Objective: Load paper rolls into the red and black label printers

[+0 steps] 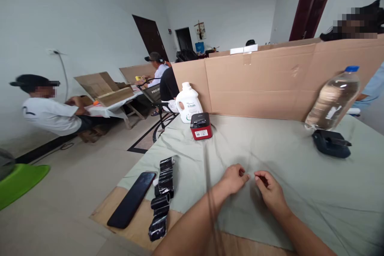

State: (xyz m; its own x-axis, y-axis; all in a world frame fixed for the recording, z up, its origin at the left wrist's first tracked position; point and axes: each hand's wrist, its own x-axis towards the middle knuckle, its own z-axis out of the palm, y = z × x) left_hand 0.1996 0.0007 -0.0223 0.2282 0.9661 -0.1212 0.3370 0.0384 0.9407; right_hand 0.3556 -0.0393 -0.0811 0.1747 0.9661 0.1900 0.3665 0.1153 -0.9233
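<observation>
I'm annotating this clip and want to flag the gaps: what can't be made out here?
Head view only:
1. Whether the left hand and right hand pinch anything over the cloth: curled fingers hide it, and it would be too small to see.
2. Print on the white jug: too small.
3. What lies behind the cardboard divider: hidden by it.
4. The cloth's right end: cut off by the right edge.

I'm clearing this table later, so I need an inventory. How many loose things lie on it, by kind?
Bottles: 2 (white jug, clear water bottle)
Red label printer: 1
Black phone: 1
Black film strip: 1
Dark blue device: 1
Total: 6
</observation>
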